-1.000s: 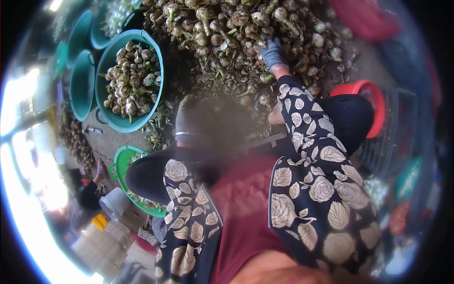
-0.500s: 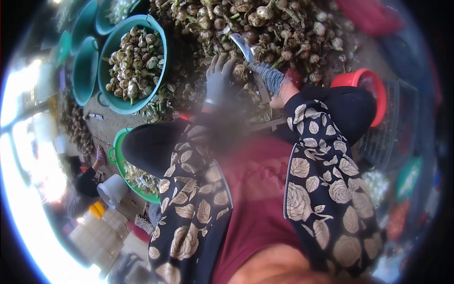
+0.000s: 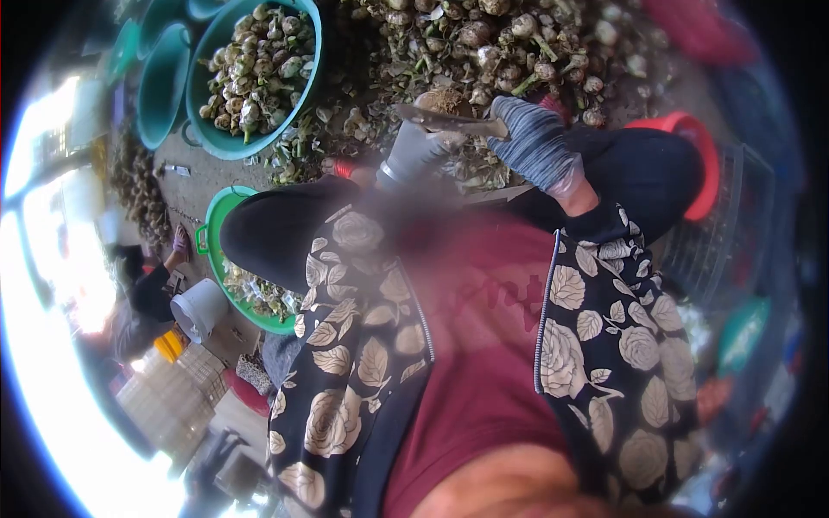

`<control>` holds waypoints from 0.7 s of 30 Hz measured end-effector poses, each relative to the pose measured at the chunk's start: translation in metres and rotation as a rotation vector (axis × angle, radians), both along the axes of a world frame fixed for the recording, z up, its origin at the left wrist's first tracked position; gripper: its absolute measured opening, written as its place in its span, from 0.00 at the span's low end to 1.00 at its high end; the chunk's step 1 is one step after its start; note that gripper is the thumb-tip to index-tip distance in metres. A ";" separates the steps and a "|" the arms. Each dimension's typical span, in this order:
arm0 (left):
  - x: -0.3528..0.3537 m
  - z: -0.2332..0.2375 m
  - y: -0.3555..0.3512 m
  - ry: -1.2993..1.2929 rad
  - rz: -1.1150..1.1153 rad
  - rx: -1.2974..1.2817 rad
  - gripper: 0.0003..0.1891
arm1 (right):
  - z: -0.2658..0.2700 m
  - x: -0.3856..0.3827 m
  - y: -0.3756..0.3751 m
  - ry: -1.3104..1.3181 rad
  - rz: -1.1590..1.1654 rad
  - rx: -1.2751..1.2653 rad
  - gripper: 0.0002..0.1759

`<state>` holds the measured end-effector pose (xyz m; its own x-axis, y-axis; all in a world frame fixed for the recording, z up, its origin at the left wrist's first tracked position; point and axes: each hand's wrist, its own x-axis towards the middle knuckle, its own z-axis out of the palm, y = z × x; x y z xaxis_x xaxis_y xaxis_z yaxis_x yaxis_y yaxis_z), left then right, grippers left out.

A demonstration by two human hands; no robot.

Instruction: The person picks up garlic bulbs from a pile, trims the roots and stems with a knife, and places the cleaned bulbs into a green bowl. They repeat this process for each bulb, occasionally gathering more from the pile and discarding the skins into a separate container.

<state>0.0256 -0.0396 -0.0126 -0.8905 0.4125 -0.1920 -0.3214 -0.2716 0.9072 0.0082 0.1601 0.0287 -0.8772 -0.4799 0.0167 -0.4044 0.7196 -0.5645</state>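
Note:
My left hand, in a grey glove, is closed round a garlic bulb whose roots face up. In my right hand, wrapped in a striped grey glove, is a knife. Its blade points left and lies across the near side of the bulb, over my left fingers. Beyond both hands spreads a heap of dirty garlic bulbs with stems. Loose skins and trimmings lie left of my left hand.
A teal tub of garlic stands at upper left, beside other teal tubs. A green basin of trimmings is by my left knee, a red bucket by my right knee. Another person's foot shows far left.
My left hand has moved from open over the heap to hold a bulb nearer me. My right hand has turned the knife so its blade lies across that bulb. The view has shifted slightly.

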 end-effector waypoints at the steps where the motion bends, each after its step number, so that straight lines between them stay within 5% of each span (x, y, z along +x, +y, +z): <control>1: 0.001 0.005 0.002 0.019 -0.012 0.002 0.43 | -0.004 0.002 -0.003 0.064 0.021 -0.004 0.16; 10: 0.016 -0.005 0.007 0.195 0.129 -0.181 0.26 | -0.025 0.003 -0.009 0.181 0.031 -0.177 0.17; 14: 0.019 0.030 0.010 0.110 0.216 -0.195 0.19 | -0.038 0.000 -0.017 0.065 -0.024 -0.260 0.13; 18: 0.029 0.025 0.011 -0.110 0.244 0.000 0.23 | -0.061 0.000 -0.020 0.003 -0.031 -0.234 0.13; 19: 0.039 0.021 0.015 -0.276 0.281 0.157 0.25 | -0.088 -0.009 -0.014 -0.109 -0.275 -0.075 0.12; 21: 0.048 0.048 0.007 0.013 0.148 -0.007 0.34 | -0.148 -0.041 0.027 0.062 -0.373 0.042 0.15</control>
<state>0.0736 -0.0330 0.0356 -0.9439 0.2751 -0.1828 -0.2668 -0.3090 0.9129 -0.0324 0.1875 -0.1191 -0.9897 -0.1292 0.0620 -0.1427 0.8458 -0.5140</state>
